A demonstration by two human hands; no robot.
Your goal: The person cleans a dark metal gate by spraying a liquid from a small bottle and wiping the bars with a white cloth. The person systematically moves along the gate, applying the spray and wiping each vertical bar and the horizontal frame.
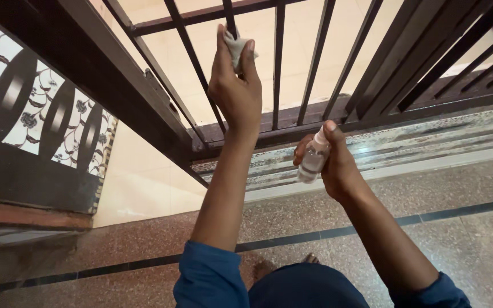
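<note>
wiping a thin dark bar (pixel 230 23) of the metal gate (pixel 372 68) with a small pale cloth (pixel 237 48), at about 12 o'clock in the view. pinching the cloth between thumb and fingers of the left hand (pixel 236 91), grip closed around it and pressed to the bar. best done by wrapping the cloth partly around the bar and sliding along its length with steady pressure, not dabbing. left arm stretched up and forward, wrist straight, blue sleeve (pixel 209 276) pushed back near the elbow. lower, near 3 o'clock from centre, clasping a small clear spray bottle (pixel 313 159) in the right hand (pixel 335 165), fingers curled round its body, forefinger resting on the white nozzle top, nozzle aimed toward the gate's lower rail (pixel 315 122). worth keeping the bottle upright and close to the bars. right forearm angled up from the lower right, bare toes just showing on the speckled floor (pixel 457 239) below.
</note>
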